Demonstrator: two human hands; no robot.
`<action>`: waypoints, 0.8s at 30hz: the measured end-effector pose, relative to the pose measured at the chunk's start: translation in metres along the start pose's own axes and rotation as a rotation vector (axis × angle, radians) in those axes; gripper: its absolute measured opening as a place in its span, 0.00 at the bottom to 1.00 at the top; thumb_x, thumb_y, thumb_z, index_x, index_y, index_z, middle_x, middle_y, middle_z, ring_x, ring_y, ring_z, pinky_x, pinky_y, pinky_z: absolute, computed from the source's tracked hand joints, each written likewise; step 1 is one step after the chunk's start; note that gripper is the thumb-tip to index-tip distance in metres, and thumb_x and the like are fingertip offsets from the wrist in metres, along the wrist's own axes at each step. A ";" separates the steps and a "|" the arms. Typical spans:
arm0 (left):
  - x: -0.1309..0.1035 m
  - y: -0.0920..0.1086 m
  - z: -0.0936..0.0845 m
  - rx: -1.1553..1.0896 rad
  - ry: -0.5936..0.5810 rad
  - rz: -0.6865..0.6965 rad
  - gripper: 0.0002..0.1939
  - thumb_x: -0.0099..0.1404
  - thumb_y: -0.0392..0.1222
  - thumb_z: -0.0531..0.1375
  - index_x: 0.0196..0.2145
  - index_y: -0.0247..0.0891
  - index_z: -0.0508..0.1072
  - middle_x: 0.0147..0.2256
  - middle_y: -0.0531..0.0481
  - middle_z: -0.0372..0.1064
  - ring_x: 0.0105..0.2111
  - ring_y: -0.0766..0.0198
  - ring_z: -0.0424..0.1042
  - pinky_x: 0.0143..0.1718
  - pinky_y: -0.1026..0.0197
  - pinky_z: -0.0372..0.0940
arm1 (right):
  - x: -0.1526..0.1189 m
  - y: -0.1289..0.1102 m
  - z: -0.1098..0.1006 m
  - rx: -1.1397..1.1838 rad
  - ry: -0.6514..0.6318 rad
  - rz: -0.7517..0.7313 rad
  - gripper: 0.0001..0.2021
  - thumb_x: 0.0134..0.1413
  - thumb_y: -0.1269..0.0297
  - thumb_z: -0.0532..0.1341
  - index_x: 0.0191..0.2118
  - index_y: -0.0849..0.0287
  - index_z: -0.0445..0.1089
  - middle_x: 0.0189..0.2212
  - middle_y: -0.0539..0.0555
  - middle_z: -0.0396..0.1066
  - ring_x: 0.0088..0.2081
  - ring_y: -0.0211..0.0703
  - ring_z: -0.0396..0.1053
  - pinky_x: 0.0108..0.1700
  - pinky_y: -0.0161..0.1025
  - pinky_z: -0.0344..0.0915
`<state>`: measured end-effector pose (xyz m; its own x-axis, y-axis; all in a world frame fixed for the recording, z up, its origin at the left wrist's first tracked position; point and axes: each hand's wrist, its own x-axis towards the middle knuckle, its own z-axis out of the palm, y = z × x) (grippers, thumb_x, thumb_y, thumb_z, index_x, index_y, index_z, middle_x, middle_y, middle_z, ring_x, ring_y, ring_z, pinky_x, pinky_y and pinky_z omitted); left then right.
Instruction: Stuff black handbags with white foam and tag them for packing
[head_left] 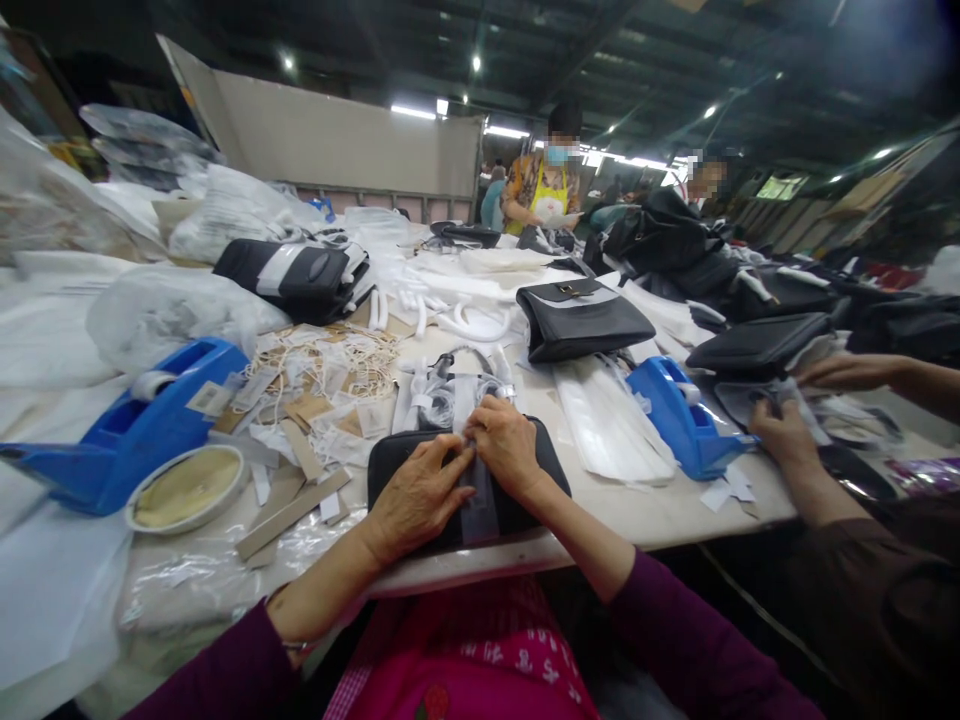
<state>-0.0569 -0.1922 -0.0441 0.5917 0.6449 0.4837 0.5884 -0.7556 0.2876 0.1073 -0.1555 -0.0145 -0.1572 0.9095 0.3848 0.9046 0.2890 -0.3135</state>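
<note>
A black bag (551, 465) lies flat at the table's front edge, directly before me. Down its middle runs a translucent plastic strip (480, 505). My left hand (420, 487) rests over the bag's left half, its fingertips closed at the strip. From the right, my right hand (506, 447) pinches the same strip with bent fingers, close against the left fingertips. Just behind the hands, the bag's wrapped handle and strap (439, 400) lie bundled in clear and white wrapping. My fingers cover part of the strip.
Blue tape dispensers (169, 420) (686, 415) stand on both sides. A round tub (187, 488) and paper tags with strings (322, 375) lie left. Black bags (585, 315) and white sheets (611, 420) lie beyond. A co-worker's hands (787, 440) work at the right.
</note>
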 end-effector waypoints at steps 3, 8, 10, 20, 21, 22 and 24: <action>-0.001 0.000 0.000 0.018 -0.013 0.008 0.23 0.66 0.43 0.55 0.58 0.39 0.62 0.51 0.40 0.59 0.49 0.52 0.63 0.53 0.48 0.64 | -0.001 0.002 0.000 0.024 0.014 0.003 0.07 0.54 0.69 0.61 0.26 0.55 0.71 0.32 0.48 0.70 0.36 0.39 0.65 0.27 0.36 0.50; -0.003 -0.002 0.000 0.005 -0.047 0.034 0.23 0.67 0.39 0.53 0.59 0.38 0.61 0.52 0.40 0.58 0.53 0.53 0.61 0.56 0.50 0.62 | -0.003 0.007 0.001 0.142 0.044 0.046 0.07 0.55 0.68 0.61 0.27 0.54 0.72 0.30 0.46 0.69 0.34 0.36 0.66 0.29 0.35 0.51; -0.003 -0.001 -0.002 -0.013 -0.060 0.044 0.23 0.67 0.37 0.53 0.59 0.38 0.60 0.52 0.40 0.59 0.54 0.54 0.61 0.56 0.51 0.61 | -0.003 0.008 0.002 0.179 0.052 0.060 0.07 0.56 0.67 0.61 0.27 0.54 0.72 0.29 0.46 0.68 0.33 0.35 0.66 0.30 0.34 0.51; -0.005 0.002 -0.004 0.036 0.010 0.059 0.20 0.67 0.35 0.54 0.56 0.36 0.64 0.40 0.44 0.65 0.39 0.61 0.65 0.42 0.58 0.66 | -0.003 0.004 0.005 0.091 0.040 0.068 0.06 0.55 0.66 0.62 0.28 0.55 0.72 0.32 0.47 0.70 0.36 0.37 0.67 0.30 0.35 0.50; -0.006 0.002 -0.004 0.072 0.033 0.067 0.19 0.67 0.36 0.55 0.55 0.36 0.65 0.39 0.45 0.65 0.37 0.61 0.64 0.40 0.58 0.66 | -0.003 0.004 0.005 0.070 0.041 0.066 0.05 0.55 0.66 0.62 0.28 0.55 0.72 0.32 0.47 0.70 0.36 0.37 0.67 0.29 0.35 0.50; -0.006 0.003 -0.005 0.109 0.055 0.077 0.18 0.67 0.36 0.55 0.54 0.36 0.66 0.38 0.45 0.66 0.36 0.61 0.64 0.39 0.57 0.65 | -0.003 0.003 0.005 0.050 0.042 0.063 0.05 0.55 0.66 0.63 0.28 0.55 0.71 0.32 0.46 0.70 0.36 0.37 0.67 0.29 0.35 0.49; -0.006 0.005 -0.006 0.168 0.093 0.102 0.16 0.66 0.36 0.56 0.52 0.36 0.68 0.36 0.46 0.67 0.35 0.61 0.63 0.37 0.57 0.64 | -0.003 0.003 0.005 0.020 0.045 0.058 0.04 0.54 0.66 0.63 0.28 0.55 0.71 0.33 0.46 0.70 0.36 0.37 0.67 0.28 0.36 0.48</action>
<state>-0.0605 -0.2004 -0.0404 0.6040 0.5468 0.5798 0.6164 -0.7816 0.0950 0.1084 -0.1557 -0.0205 -0.0866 0.9108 0.4037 0.9034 0.2426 -0.3535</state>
